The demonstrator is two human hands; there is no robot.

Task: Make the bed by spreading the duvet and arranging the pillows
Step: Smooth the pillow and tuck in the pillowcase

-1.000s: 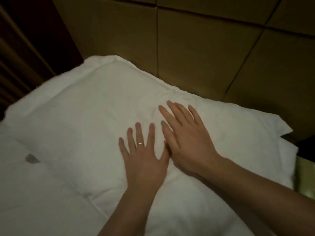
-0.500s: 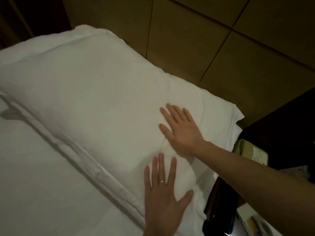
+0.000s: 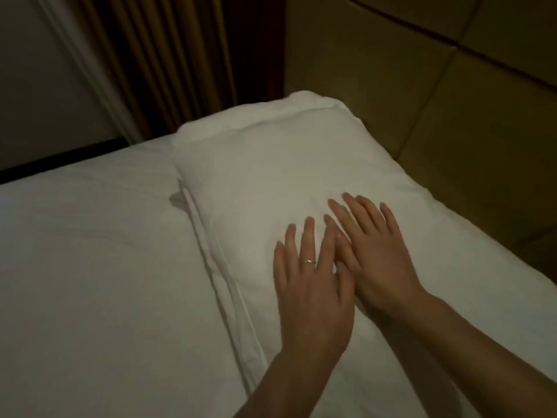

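Both hands lie palm-down on the pillow (image 3: 271, 182), side by side near its middle. Left hand (image 3: 310, 285): fingers straight and slightly spread, flat against the fabric, gripping nothing; a ring (image 3: 309, 261) sits on one finger. Left forearm enters from the bottom edge of the head view and runs up toward the hand. Right hand (image 3: 379, 254): fingers straight, close together, angled up and to the left, flat on the fabric, holding nothing. Right forearm comes in from the lower right corner on a diagonal. The two hands touch: the right thumb side lies against or slightly under the left index finger; exact overlap is unclear in the dim light. The pillow is white and plump, lying at the head of the bed, its long side running from upper left to lower right along the padded headboard (image 3: 437, 95). Its flat border edge lies on the duvet (image 3: 96, 267), which is spread white and mostly smooth over the left part of the bed, with faint creases. A brown curtain (image 3: 168, 61) hangs behind the pillow's far corner, next to a pale wall (image 3: 39, 70).
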